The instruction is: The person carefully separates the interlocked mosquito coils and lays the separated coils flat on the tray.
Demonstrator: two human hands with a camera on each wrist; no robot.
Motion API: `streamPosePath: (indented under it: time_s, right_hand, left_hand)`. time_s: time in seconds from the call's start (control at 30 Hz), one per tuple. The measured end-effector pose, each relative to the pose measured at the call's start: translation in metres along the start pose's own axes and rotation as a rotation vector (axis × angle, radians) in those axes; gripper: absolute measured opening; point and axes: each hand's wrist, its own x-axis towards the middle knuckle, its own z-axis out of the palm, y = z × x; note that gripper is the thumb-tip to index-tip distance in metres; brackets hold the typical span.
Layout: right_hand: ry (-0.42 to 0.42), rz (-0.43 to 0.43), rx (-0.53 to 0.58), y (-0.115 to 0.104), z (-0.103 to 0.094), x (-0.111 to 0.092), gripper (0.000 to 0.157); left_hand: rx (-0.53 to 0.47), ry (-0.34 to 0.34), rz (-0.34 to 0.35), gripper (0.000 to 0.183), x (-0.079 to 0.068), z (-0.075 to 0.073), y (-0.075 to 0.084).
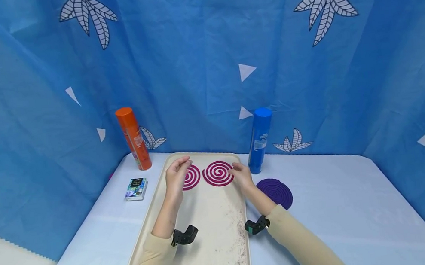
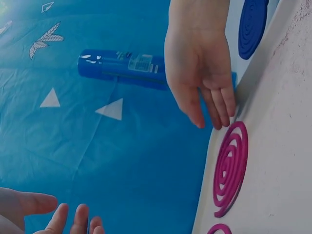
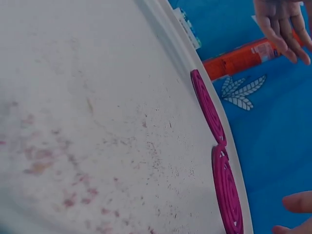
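Note:
Two magenta mosquito coils lie side by side at the far end of a cream tray [image 1: 215, 236]. Over the left coil [image 1: 192, 178] hovers my left hand [image 1: 175, 176], partly covering it, with relaxed fingers and nothing held. My right hand [image 1: 242, 177] is beside the right coil [image 1: 218, 173], its fingertips overlapping that coil's edge in the head view. In the left wrist view the right hand [image 2: 202, 73] shows a bare palm and extended fingers. The right wrist view likewise shows the left hand [image 3: 285, 27] with loose, empty fingers.
An orange spray can [image 1: 134, 138] stands beyond the tray's left side, with a small patterned pack [image 1: 136, 189] nearer. A blue spray can [image 1: 260, 140] stands off the far right corner. Purple coils [image 1: 275, 193] lie right of the tray. Blue curtain [image 1: 205, 64] closes the back.

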Motion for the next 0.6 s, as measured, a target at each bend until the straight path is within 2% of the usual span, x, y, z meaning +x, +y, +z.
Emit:
streamPosePath:
  time_s: [0.1, 0.23, 0.37, 0.5, 0.6]
  right_hand:
    - [0.003, 0.008, 0.009, 0.0, -0.007, -0.008, 0.044]
    - [0.029, -0.016, 0.026, 0.002, -0.026, -0.018, 0.039]
    - [0.04, -0.035, 0.025, 0.008, -0.055, -0.028, 0.034]
    - [0.06, -0.037, -0.028, 0.016, -0.089, -0.037, 0.033]
    - [0.111, -0.037, -0.089, 0.019, -0.113, -0.042, 0.033]
  left_hand:
    - [0.003, -0.022, -0.006, 0.033, -0.002, 0.004, -0.002]
    - [0.015, -0.041, -0.009, 0.031, -0.005, 0.013, -0.005]
    - [0.025, -0.062, -0.016, 0.03, -0.007, 0.025, -0.014]
    - [0.029, -0.109, -0.033, 0.032, -0.01, 0.041, -0.025]
    - [0.022, -0.145, -0.046, 0.032, -0.014, 0.056, -0.031]
